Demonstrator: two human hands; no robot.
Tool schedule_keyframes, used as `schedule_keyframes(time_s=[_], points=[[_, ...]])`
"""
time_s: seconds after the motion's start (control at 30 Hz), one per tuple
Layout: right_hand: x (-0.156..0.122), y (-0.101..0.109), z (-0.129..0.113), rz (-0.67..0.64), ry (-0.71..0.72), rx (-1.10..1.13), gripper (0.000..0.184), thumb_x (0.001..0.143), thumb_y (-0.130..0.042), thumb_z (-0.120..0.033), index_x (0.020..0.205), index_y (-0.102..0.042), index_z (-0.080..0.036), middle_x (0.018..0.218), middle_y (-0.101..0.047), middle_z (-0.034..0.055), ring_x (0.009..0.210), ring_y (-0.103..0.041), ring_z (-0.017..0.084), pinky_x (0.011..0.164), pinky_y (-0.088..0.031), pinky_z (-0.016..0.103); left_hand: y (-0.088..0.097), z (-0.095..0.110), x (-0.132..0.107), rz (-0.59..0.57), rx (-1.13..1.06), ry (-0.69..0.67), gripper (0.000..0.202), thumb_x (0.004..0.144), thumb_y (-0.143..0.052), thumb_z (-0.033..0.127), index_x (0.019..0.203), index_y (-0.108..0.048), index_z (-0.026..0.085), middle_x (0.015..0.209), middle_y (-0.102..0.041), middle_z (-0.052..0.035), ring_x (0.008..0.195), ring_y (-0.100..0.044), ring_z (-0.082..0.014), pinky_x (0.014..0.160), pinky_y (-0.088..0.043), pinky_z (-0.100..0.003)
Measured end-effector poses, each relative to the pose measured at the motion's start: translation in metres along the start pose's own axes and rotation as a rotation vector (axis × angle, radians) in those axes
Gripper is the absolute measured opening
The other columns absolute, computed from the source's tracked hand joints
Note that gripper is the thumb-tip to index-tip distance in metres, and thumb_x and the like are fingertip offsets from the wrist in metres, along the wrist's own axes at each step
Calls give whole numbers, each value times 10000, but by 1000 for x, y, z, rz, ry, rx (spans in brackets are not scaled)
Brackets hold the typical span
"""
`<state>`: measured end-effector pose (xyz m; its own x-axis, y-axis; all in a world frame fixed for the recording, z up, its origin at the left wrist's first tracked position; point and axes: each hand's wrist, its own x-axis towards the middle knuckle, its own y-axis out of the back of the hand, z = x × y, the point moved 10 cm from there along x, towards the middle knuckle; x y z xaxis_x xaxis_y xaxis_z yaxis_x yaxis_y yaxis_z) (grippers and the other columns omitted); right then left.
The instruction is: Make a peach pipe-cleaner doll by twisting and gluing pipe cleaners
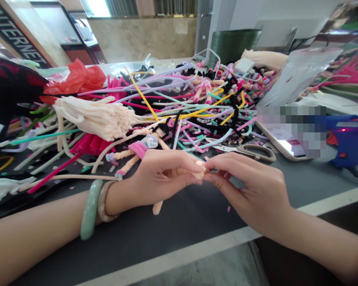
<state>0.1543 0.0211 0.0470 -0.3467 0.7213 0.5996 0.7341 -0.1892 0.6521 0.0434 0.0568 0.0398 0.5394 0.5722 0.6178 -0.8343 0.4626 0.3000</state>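
My left hand (164,171) is closed in a pinch around a small peach pipe cleaner piece (199,170), which looks coiled. From the other side the fingertips of my right hand (250,182) press together on the same piece. A peach pipe cleaner end (157,207) shows below my left hand; whether it joins the held piece is hidden. Just behind my left wrist lies a pipe cleaner doll (139,147) with peach limbs and a pink and lilac body, partly covered by the hand.
Loose coloured pipe cleaners (179,103) cover the table behind my hands, with a cream bundle (95,117) on top. Scissors (250,151), a phone (289,139) and a blue glue gun (346,139) lie at the right. Red plastic (74,79) sits back left.
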Motion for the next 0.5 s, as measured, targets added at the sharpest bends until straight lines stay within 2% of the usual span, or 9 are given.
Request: schedule_keyframes(time_s=[0.17, 0.5], points=[[1, 0, 1, 4, -12, -19, 120, 860, -622, -80, 950, -652, -152, 865, -685, -14, 760, -608, 53, 710, -454, 144, -2, -1, 2, -13, -11, 32, 248, 766, -665, -24, 950, -683, 142, 953, -741, -68, 452, -618, -6, 406, -480, -25], [0, 4, 3, 46, -34, -116, 109, 834, -672, -119, 916, -638, -183, 808, -677, -35, 683, -594, 73, 652, -445, 188, 0, -6, -1, 15, -20, 27, 259, 774, -673, 3, 966, -678, 177, 939, -739, -49, 708, -728, -114, 547, -578, -107]])
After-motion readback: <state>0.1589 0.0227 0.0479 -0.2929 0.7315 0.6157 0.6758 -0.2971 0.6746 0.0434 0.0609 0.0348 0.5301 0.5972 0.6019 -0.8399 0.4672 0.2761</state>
